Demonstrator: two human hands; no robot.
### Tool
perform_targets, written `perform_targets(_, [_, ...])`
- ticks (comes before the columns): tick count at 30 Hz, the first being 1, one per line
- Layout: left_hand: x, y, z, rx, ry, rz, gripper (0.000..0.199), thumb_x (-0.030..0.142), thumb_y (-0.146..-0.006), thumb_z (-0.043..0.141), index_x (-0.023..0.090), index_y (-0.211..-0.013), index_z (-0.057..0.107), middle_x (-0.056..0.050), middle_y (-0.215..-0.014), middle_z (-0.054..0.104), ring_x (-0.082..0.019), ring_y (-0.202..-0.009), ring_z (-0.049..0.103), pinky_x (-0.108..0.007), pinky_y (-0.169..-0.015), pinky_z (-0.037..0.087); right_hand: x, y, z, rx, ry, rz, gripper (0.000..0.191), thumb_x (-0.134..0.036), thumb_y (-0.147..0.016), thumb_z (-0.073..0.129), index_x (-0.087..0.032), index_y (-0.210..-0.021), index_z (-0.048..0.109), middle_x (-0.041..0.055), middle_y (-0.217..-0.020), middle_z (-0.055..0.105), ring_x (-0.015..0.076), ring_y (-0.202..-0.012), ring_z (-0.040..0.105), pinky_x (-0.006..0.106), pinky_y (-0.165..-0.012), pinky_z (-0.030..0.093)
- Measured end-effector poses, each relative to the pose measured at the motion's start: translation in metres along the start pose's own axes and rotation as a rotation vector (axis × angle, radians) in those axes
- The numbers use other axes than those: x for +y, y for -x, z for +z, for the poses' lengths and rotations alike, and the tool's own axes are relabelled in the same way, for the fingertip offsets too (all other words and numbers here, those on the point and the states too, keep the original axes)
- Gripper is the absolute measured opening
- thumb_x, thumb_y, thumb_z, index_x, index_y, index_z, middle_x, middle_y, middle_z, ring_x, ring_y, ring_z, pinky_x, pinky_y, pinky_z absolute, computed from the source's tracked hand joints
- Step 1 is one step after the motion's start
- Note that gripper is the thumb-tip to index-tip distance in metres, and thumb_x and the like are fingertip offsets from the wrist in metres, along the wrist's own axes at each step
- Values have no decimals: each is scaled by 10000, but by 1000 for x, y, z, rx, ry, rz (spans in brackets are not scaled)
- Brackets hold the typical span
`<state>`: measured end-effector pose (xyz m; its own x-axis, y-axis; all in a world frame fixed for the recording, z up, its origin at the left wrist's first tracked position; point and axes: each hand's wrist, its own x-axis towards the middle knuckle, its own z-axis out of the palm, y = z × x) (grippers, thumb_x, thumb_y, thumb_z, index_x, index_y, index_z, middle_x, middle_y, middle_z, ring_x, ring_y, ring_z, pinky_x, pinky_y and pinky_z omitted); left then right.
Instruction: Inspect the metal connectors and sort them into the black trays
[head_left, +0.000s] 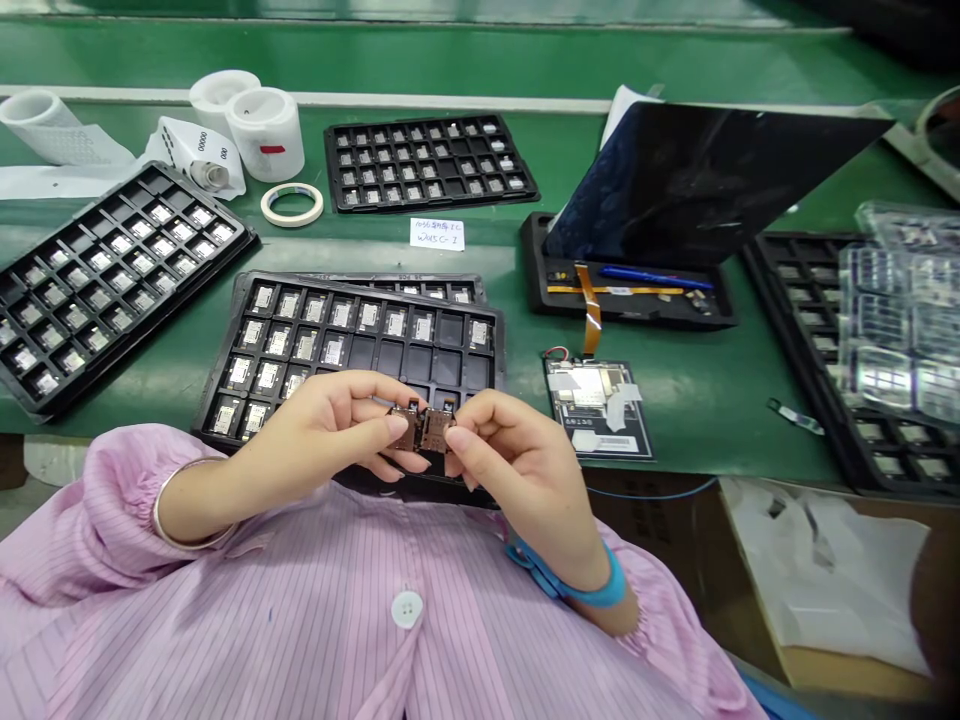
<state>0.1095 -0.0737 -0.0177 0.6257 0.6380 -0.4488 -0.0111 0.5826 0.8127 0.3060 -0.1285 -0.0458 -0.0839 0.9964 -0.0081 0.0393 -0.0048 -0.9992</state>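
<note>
Left hand (pixel 330 428) pinches a small brown squarish module (pixel 406 430), right hand (pixel 521 465) its brown twin (pixel 436 431) at three o'clock (contact unclear), black rectangular plastic tray (pixel 390 357) crosswise at eleven, nearer the left.

A strip of green bench (pixel 337 252) runs sideways between the middle tray (pixel 450 368) and the far tray (pixel 450 165), offering passage over a flat paper label (pixel 437 234). Leftward, the slanted tray (pixel 154 180) and tape ring (pixel 292 221) narrow it. Rightward, as I see it, the black box (pixel 534 265) and its tilted dark panel (pixel 705 180) bar the route; an orange ribbon (pixel 590 310) spans box to circuit board (pixel 600 430). Open bench separates that board from the right-hand tray (pixel 817 415).
</note>
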Motion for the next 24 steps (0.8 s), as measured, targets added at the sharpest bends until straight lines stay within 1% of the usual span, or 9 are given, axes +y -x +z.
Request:
perform_targets(4, [-1,0,-2,13,27,-29,239,284,-907,668,144,-1101,674,-87,-961,770,-207,-844,764,-217,-662,616,2,0,1,-12,25,31,189,-237,-915,597,-212,-739,533,-42,-575,577,84,-465,471,208,-431,346])
perform_targets(8, [-5,0,1,51,-49,-94,316,295,-811,783,143,-1073,693,-64,-827,766,-189,-756,756,-194,-606,591,-1,3,7,-43,53,62,214,-307,-912,614,-213,-739,531,-39,-583,559,97,-485,481,218,-451,365])
perform_targets(11, [-9,1,3,128,-115,-120,270,304,-782,804,133,-963,701,-60,-774,756,-169,-685,738,-180,-574,571,-3,-1,-7,-82,244,9,234,-362,-945,588,-207,-770,589,-16,-641,622,123,-562,565,238,-531,435])
perform_targets(13, [-12,2,0,172,-142,-104,291,327,-761,821,140,-950,703,-58,-796,756,-170,-677,733,-185,-562,570,-2,-7,-36,42,538,-48,232,-362,-974,541,-214,-837,657,9,-748,693,152,-670,638,266,-629,492])
perform_targets(15, [-14,4,-5,193,-172,-85,342,369,-734,842,153,-964,710,-57,-818,756,-184,-695,737,-200,-570,582,3,-14,-81,315,883,-70,210,-342,-962,531,-232,-976,709,39,-922,740,199,-810,682,320,-750,536])
perform_targets(18, [-20,7,-16,215,-235,-88,400,440,-701,861,159,-948,721,-69,-796,753,-212,-704,738,-226,-587,599,17,-18,-157,607,1031,-18,308,-222,-896,502,-112,-1111,692,204,-1062,702,345,-998,656,523,-922,493])
perform_targets(20, [-26,10,-23,280,-249,-78,429,471,-682,869,163,-942,724,-74,-786,753,-219,-695,733,-231,-576,598,29,-13,-192,696,1090,3,342,-174,-845,489,-72,-1100,692,255,-1050,682,402,-1025,634,621,-949,448])
perform_targets(22, [-33,13,-33,354,-240,-64,459,488,-652,885,171,-945,727,-72,-802,756,-218,-687,727,-231,-565,595,42,-1,-202,679,1116,-14,319,-156,-827,483,-107,-1046,710,223,-1020,697,379,-995,648,591,-934,477])
perform_targets(24, [-41,16,-43,394,-236,-80,481,499,-620,903,179,-938,736,-72,-851,762,-218,-693,724,-232,-567,597,56,14,-191,605,1118,-61,280,-148,-840,476,-173,-976,720,141,-977,721,303,-950,670,473,-903,526])
